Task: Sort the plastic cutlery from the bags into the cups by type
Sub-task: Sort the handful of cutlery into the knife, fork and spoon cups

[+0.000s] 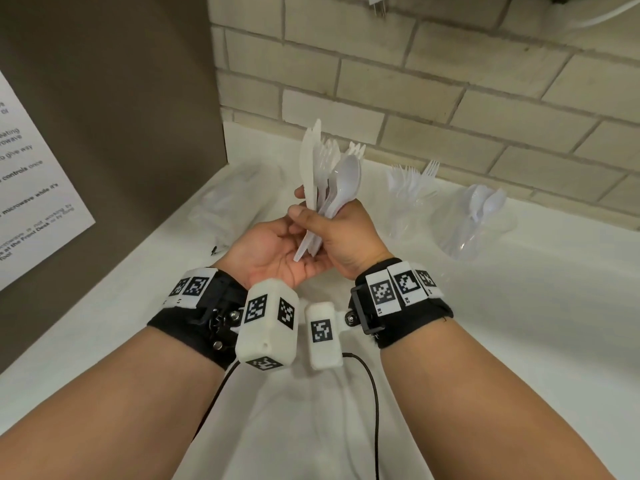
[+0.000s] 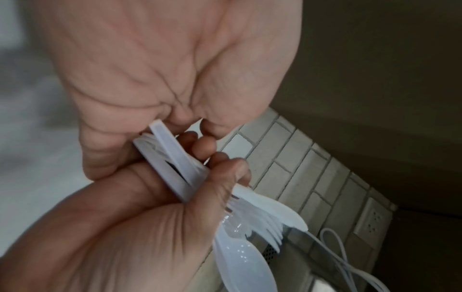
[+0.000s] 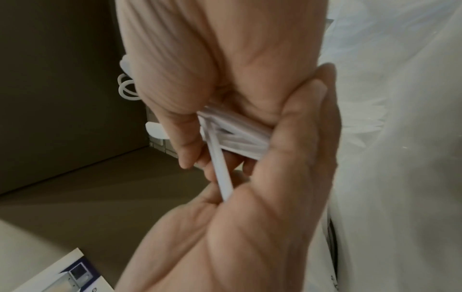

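Note:
My right hand grips a bundle of white plastic cutlery upright over the counter: knives, forks and a spoon fan out above the fist. My left hand lies palm up just below it. One handle splays out of the bundle, and the left thumb and fingers close on its end. The handle ends meet the left palm. To the right, a clear cup of forks stands beside a clear cup of spoons.
A crumpled clear bag lies on the white counter at the left, with a small black tie by it. A brown panel with a printed notice closes the left side. A brick wall runs behind.

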